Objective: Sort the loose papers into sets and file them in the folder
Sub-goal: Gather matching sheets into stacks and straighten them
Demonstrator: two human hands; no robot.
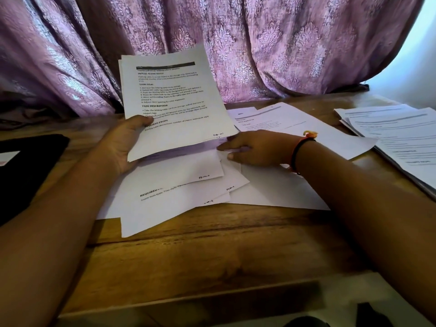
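Note:
My left hand (122, 142) grips a tilted stack of printed sheets (174, 100) by its lower left edge, thumb on the top page. My right hand (254, 147) lies flat, fingers pointing left, on the loose papers (179, 199) spread over the wooden table (212, 251), its fingertips touching sheets just under the held stack. More printed sheets (290, 123) lie behind the right hand. At the far right a further pile of pages (398, 138) rests on what looks like an open folder (424, 187).
A black flat object (28, 166) lies at the left edge of the table. A purple patterned curtain (259, 43) hangs right behind the table. The table's front edge runs below my forearms.

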